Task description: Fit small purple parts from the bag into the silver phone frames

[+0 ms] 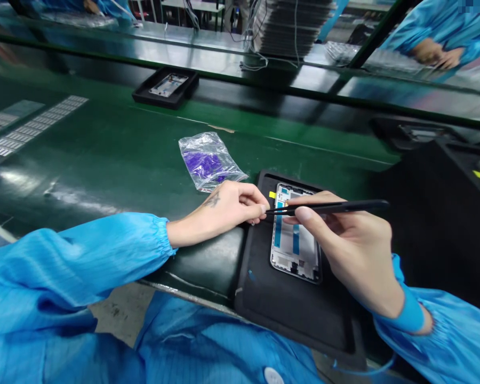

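Note:
My right hand [352, 245] grips black tweezers [328, 207], held nearly level over a phone frame [296, 250]. Their tips reach the fingertips of my left hand [234, 205], where thumb and fingers are pinched together. Whatever lies in that pinch is too small to make out. The phone frame, silver with blue strips, rests in a black foam tray [264, 288] at the bench's front edge. A yellow tab [272, 195] sticks out by the frame's upper left corner. Just beyond my left hand lies a clear plastic bag [208, 162] with small purple pieces inside.
Another black tray [166, 88] holding a phone frame stands farther back on the green bench [116, 144]. Stacked black foam trays [436, 213] rise at the right. Sheets of pale labels [32, 128] lie at left. Across the rail, a co-worker's hands [438, 53] are visible.

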A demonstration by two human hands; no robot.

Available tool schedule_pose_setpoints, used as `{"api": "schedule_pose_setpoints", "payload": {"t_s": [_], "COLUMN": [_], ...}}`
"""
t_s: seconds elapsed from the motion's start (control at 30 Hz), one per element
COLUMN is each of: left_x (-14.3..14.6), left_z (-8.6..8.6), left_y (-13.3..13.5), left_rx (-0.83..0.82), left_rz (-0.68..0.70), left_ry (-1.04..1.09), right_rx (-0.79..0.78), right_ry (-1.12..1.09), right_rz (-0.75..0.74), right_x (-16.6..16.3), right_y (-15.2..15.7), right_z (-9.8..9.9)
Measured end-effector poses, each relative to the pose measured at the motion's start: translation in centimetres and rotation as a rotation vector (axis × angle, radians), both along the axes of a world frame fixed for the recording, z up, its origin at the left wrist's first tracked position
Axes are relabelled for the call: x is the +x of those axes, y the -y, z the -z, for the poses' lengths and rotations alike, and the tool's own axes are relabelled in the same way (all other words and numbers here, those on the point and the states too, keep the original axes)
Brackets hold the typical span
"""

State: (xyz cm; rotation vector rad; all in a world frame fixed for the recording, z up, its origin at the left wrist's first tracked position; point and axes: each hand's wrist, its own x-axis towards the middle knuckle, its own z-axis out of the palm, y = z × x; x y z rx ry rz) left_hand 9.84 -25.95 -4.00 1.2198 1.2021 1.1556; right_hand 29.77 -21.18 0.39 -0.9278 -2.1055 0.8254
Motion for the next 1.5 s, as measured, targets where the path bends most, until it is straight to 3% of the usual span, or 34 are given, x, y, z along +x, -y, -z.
{"api": "schedule_pose_setpoints", "payload": {"t_s": [0.27,0.53,0.87,1.23,1.5], "left_x": [-0.1,-0.2,-0.2,-0.2,-0.5], "left_z": [-0.4,-0.6,-2.1,-1.7,-1.3], "left_y": [0.4,0.7,1.1,1.2,1.2], "left_rx": [0.088,0.114,0.286,0.477,0.531], "left_rz": [0.015,0.058,0.014,0.073,0.061], "left_ry": [-0.138,-0.137,-0.456,-0.661,-0.724], "right_rx": [-0.146,-0.274,-0.398,-0.406,-0.247], "right_ry": [-0.102,-0.167,-0.210,-0.173,-0.083], "right_rz": [-0.021,-0.018,-0.025,-0.079,-0.089], "right_x": [0.1,0.2,0.2,0.3,0.9], "right_y": [-0.4,-0.8,-1.3,-1.3,-2.0], "right_z": [0.6,1.0,0.7,0.5,0.5]}}
